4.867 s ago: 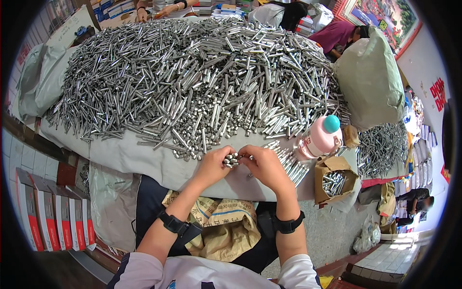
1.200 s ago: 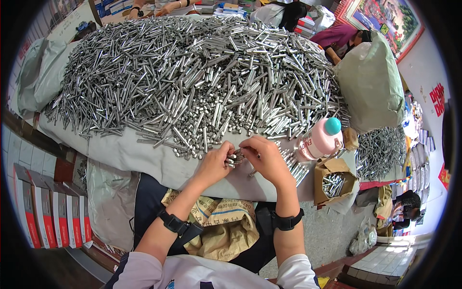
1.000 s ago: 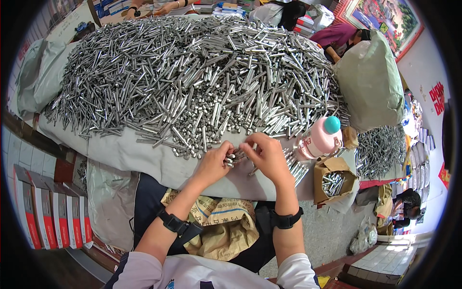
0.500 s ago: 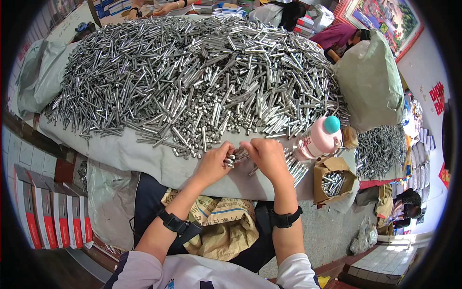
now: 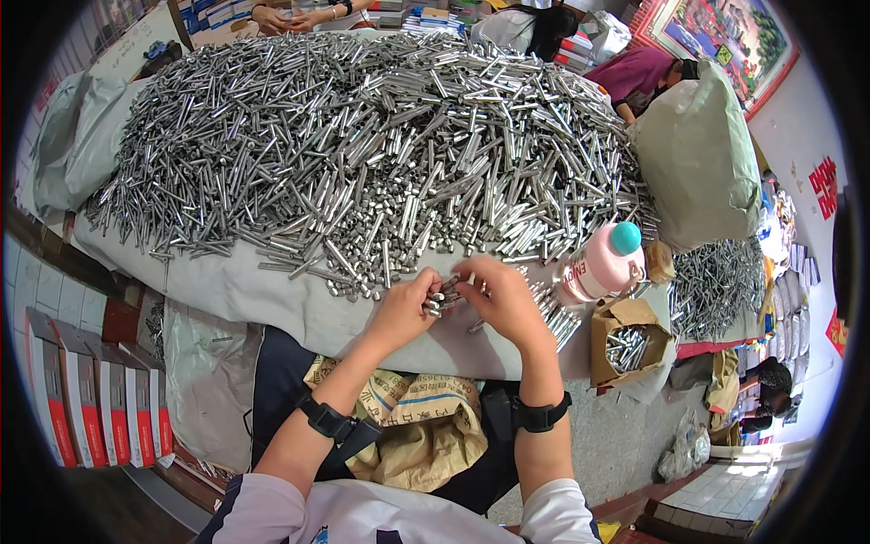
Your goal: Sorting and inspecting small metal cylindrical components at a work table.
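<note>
Short shiny metal tubes (image 5: 436, 303) are bunched in my left hand (image 5: 406, 306), which is closed round them just above the cloth-covered table. My right hand (image 5: 504, 296) is right beside it, its curled thumb and fingers meeting at the ends of the bunch; what lies in its grip is mostly hidden. Beyond both hands spreads a large heap of metal tubes (image 5: 362, 127), with stubby cylindrical metal pieces (image 5: 385, 201) at its near side. More slim metal pieces (image 5: 555, 313) lie in a row just right of my right hand.
A pink bottle with a teal cap (image 5: 602, 263) stands on the right. In front of it is an open cardboard box (image 5: 630, 340) of metal pieces. A pale green sack (image 5: 698, 154) rises at the far right. Other people's hands (image 5: 294, 20) show across the table.
My right hand's fingers have lifted and uncurled somewhat beside the bunch. My left hand stays in place. Across the table, another person's hands have shifted.
</note>
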`<state>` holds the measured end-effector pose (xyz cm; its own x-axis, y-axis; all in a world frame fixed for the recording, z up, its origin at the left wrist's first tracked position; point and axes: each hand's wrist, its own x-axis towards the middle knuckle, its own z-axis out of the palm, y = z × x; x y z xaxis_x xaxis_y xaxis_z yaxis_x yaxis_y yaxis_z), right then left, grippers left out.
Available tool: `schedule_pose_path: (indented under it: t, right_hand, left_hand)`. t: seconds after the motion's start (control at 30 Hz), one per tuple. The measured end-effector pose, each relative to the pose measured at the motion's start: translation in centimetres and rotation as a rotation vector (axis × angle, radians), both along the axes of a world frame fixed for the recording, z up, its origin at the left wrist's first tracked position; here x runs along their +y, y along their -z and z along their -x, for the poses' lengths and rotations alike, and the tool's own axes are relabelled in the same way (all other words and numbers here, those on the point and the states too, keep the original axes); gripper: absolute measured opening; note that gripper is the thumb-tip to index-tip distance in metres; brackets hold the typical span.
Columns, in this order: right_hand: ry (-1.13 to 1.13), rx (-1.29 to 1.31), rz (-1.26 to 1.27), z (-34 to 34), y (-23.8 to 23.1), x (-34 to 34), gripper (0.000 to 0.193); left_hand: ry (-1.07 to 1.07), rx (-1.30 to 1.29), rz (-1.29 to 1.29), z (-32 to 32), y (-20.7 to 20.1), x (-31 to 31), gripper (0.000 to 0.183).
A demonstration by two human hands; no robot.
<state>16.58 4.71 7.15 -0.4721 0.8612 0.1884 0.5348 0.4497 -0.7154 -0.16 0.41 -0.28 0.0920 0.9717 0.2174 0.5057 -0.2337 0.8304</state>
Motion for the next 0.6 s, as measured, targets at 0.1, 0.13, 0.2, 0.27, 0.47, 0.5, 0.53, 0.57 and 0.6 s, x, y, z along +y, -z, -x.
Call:
schedule_pose_path:
  t: [0.1,0.13,0.2,0.27,0.47,0.5,0.53,0.57,0.6]
  right_hand:
    - [-0.04,-0.023,-0.067,-0.2,0.4,0.1,0.011]
    - [0.027,-0.153,-0.063,0.0,0.0,0.2,0.012]
    - [0.093,-0.282,-0.059,0.1,-0.6,0.0,0.012]
    - [0.028,0.027,0.072,0.1,-1.0,-0.1,0.01]
    - [-0.1,0.043,-0.073,-0.1,1.7,0.6,0.013]
    - [-0.101,0.044,-0.073,-0.1,1.7,0.5,0.013]
    - [-0.051,-0.123,-0.159,0.0,1.6,0.5,0.013]
    - [0.0,-0.29,-0.244,0.0,1.4,0.5,0.013]
    - [-0.001,-0.289,-0.244,0.1,0.8,0.5,0.013]
  left_hand:
    - [0.008,0.033,0.019,-0.1,0.0,0.0,0.032]
    - [0.008,0.04,0.016,-0.1,0.0,0.0,0.032]
    - [0.007,0.048,0.014,0.0,0.0,0.0,0.032]
    - [0.0,0.022,0.019,0.1,-0.1,0.0,0.032]
    - [0.019,0.042,0.027,0.0,-0.1,0.2,0.032]
    - [0.018,0.043,0.027,-0.1,0.0,0.1,0.032]
    - [0.012,0.033,-0.005,-0.1,0.0,0.1,0.032]
    - [0.007,0.023,-0.037,-0.1,0.0,0.0,0.032]
    - [0.005,0.023,-0.036,-0.1,0.0,0.0,0.032]
